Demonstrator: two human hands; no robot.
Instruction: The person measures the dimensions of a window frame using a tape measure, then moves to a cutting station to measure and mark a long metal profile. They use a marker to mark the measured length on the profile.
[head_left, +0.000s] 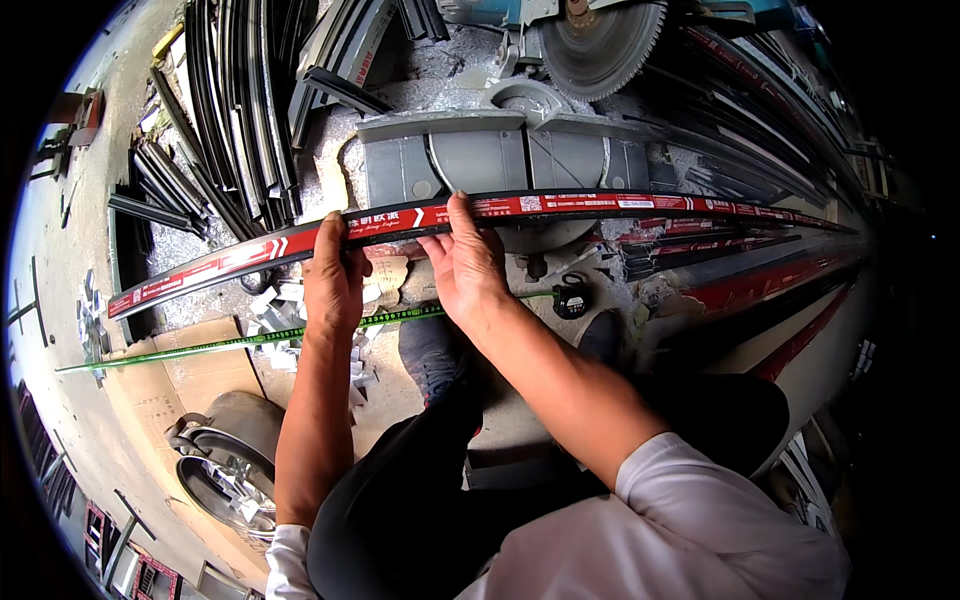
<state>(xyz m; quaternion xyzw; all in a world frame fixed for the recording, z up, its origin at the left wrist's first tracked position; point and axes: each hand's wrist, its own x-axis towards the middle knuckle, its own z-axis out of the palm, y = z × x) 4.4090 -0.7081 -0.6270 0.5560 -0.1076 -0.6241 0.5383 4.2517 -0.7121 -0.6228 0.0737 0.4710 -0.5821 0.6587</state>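
A long dark profile strip (585,204) with red printed film along its face spans the view from left to far right. My left hand (335,275) is closed round it, thumb on top and fingers underneath. Farther right, my right hand (468,262) grips the same strip, its thumb over the film and its fingers below. Under my forearms stretches the green blade of a tape measure (571,297), pulled out far to the left. Just beyond the strip lies the grey base of a mitre saw (475,165), with its toothed round blade (603,50) raised above.
Bundles of dark profiles (240,110) lie at the far left, and more profiles (740,130) are stacked at the right. Metal offcuts (285,315) litter the floor by flattened cardboard (150,400). A metal pot (230,440) holding scraps stands at the lower left.
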